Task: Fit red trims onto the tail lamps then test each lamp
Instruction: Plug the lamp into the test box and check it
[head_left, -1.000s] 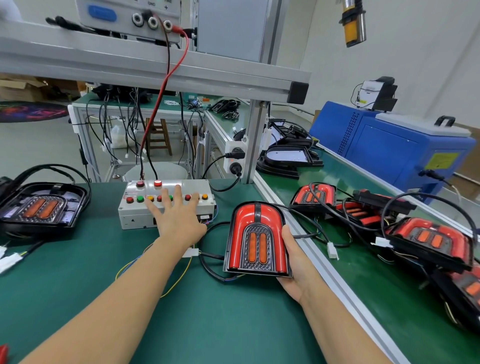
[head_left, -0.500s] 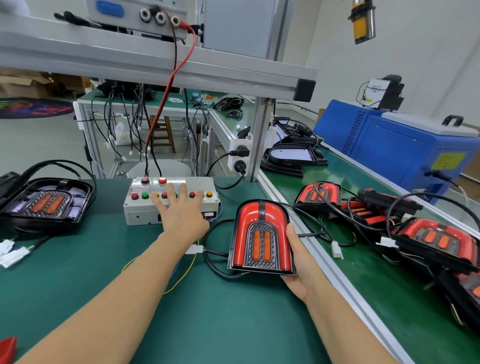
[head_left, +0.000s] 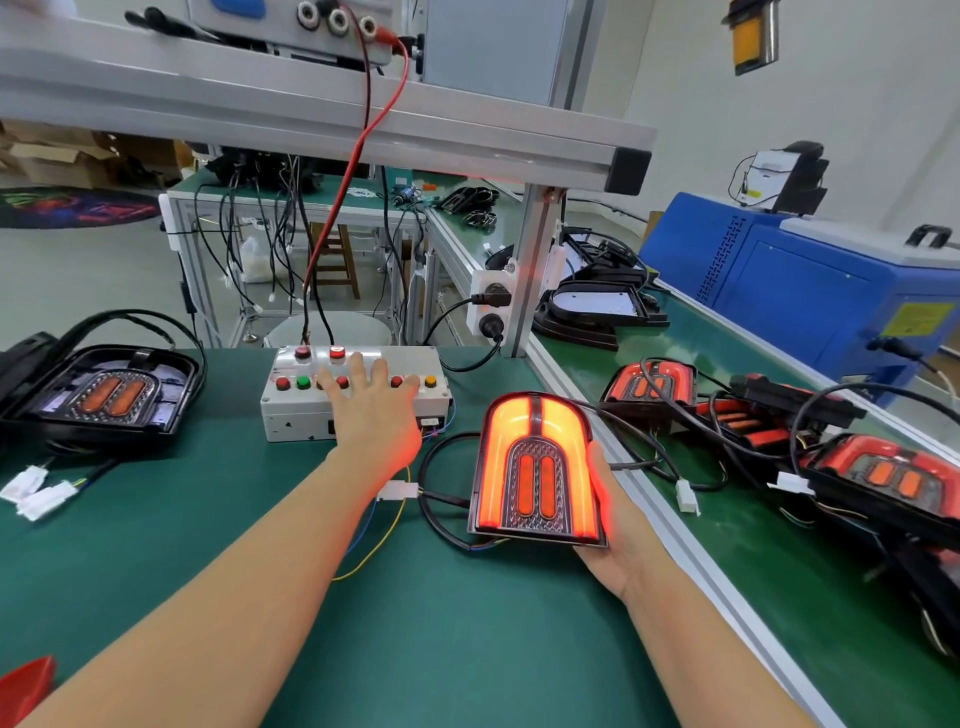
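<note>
Lamp (head_left: 537, 467) now lit since half second ago, propped on tabletop (head_left: 156, 545), cradled by right hand (head_left: 608, 525). Left hand (head_left: 374, 410) flat, fingers spread, laid on button box (head_left: 358, 389); lamp just right of it, long axis pointed away.

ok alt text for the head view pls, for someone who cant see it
A red arched tail lamp glows lit, propped on a green bench mat by the right hand, while the left hand presses buttons on a white switch box. Unlit lamps lie on both sides.
</note>
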